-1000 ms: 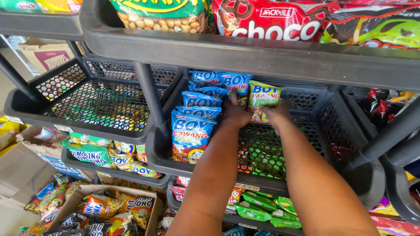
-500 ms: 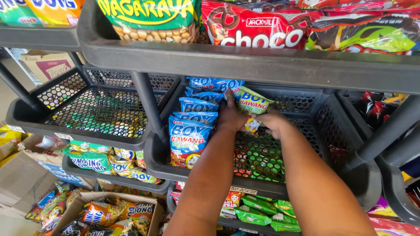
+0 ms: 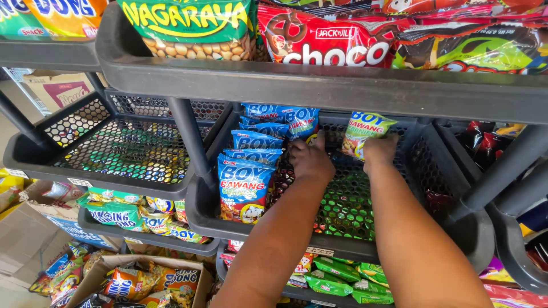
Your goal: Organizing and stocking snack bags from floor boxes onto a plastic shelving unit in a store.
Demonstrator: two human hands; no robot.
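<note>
Inside the dark mesh bin [image 3: 394,228], both my hands work among snack packets.

Leftmost stands a row of blue snack packets [image 3: 245,185], upright, one behind another; my left hand [image 3: 311,159] presses curled against that row's right side. My right hand [image 3: 378,151] pinches a green snack packet [image 3: 365,131], held upright near the bin's back wall.

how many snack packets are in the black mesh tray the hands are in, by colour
Blue packets, standing in a row on the left side of the mesh tray beside the left hand: 6 visible
Green packet, held by the right hand: 1
Total: 7 visible
</note>
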